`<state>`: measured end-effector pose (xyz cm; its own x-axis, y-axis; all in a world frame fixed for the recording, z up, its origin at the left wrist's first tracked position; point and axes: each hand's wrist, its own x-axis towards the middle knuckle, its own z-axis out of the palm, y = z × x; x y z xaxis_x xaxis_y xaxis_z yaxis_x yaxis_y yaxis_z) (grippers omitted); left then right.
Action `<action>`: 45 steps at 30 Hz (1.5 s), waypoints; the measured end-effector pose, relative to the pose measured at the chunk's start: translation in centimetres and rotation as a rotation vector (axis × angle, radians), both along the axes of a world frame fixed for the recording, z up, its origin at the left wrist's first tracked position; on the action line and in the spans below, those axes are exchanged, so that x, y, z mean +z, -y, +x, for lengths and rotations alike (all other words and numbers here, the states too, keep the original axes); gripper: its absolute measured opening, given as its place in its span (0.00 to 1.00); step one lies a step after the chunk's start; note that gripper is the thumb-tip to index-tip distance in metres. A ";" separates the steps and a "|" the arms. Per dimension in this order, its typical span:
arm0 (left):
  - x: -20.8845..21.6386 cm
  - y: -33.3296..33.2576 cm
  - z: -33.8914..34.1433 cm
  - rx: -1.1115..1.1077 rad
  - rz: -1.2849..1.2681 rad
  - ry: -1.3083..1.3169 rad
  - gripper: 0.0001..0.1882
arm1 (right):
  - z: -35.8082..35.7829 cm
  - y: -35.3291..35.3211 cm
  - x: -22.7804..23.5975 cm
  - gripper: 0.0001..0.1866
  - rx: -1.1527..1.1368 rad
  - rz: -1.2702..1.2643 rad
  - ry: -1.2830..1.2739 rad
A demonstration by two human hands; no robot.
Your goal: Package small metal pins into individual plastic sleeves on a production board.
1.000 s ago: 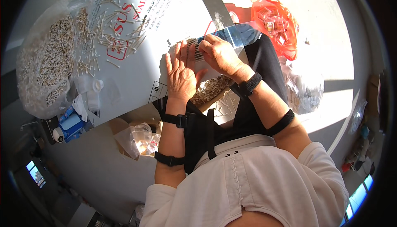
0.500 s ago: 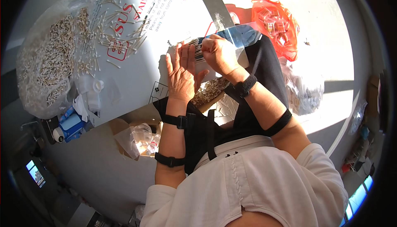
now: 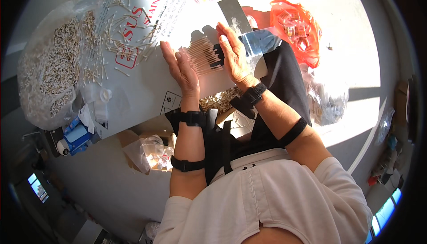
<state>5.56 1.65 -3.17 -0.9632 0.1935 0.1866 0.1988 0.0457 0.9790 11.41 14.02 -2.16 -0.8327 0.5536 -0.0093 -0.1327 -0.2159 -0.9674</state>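
Observation:
A row of cotton swabs (image 3: 203, 56) with pale tips lies side by side on a white protective sheet over a metal plate (image 3: 142, 88). My left hand (image 3: 181, 68) stands flat on edge against the row's left side, fingers straight. On the right side, my right hand (image 3: 232, 54) presses in the same way, palm facing the left one. The swabs are squeezed between the two palms. Both wrists wear black bands.
Loose swabs (image 3: 116, 35) are scattered on the sheet's far left. A big clear bag of swabs (image 3: 46, 73) bulges at the left. An orange bag (image 3: 299, 25), a clear blue-tinted bag (image 3: 262, 42) and other plastic bags (image 3: 327, 104) lie right. A cardboard box (image 3: 149, 150) sits below.
My hands were curled close together over the swabs. They have opened flat and moved apart, and the swabs now show as a neat row between the palms.

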 end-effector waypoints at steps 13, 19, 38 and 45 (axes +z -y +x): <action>0.8 -0.2 0.0 -0.090 -0.368 -0.243 0.33 | -1.6 -0.1 -1.6 0.24 0.051 -0.109 -0.050; 0.8 0.0 0.8 -0.301 -1.224 -0.515 0.45 | -1.4 -0.4 -1.5 0.23 0.063 -0.164 -0.092; 0.4 0.1 -1.0 -0.048 0.286 0.149 0.43 | -1.2 -0.2 -0.8 0.24 -0.046 0.028 -0.010; 0.8 -1.0 0.3 -0.068 0.328 0.194 0.47 | 0.9 1.3 0.1 0.23 0.029 0.215 0.088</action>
<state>5.89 2.69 -2.41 -0.9738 0.2180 0.0652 0.0008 -0.2834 0.9590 12.32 12.71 -2.06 -0.8496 0.5264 0.0327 -0.0423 -0.0062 -0.9991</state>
